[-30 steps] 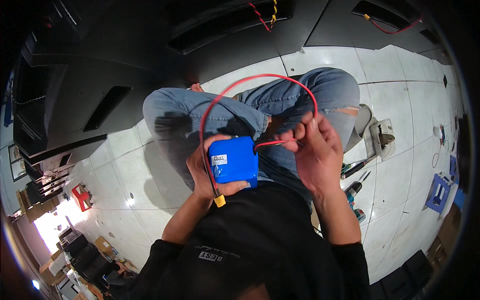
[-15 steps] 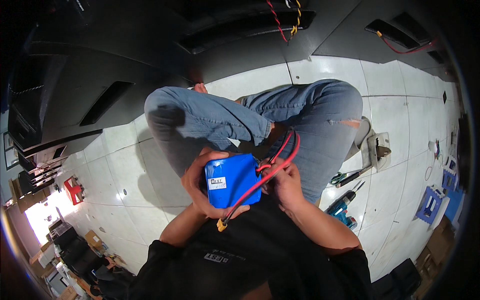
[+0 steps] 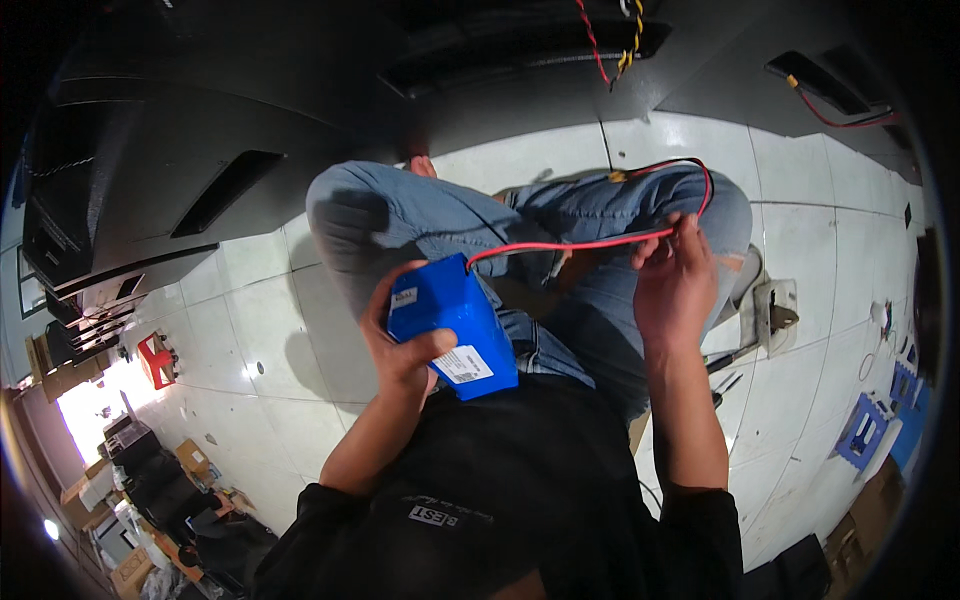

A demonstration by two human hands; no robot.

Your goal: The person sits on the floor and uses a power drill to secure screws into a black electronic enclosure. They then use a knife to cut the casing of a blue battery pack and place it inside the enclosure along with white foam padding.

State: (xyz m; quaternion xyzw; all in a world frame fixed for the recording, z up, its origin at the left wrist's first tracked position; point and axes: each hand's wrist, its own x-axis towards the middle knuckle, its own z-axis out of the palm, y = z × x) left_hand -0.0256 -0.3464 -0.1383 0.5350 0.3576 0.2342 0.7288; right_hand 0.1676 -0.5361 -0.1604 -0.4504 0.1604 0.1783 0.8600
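Note:
A blue shrink-wrapped battery pack with white labels is gripped in my left hand, thumb across its near side. Red and black leads come out of the pack's far end and stretch to the right. My right hand pinches those leads between its fingertips over my right thigh. Past the fingers the cable loops back, and its yellow connector hangs above my right leg.
Black cabinet panels with slots stand ahead, with twisted red and yellow wires hanging from one. A yellow-tipped red lead pokes out at the far right. Beside my right knee lies a metal bracket. A red stool stands left.
My right hand has moved away from the pack, far and right, drawing the leads out straight. The battery pack has turned in my left hand. The connector has swung to the far side.

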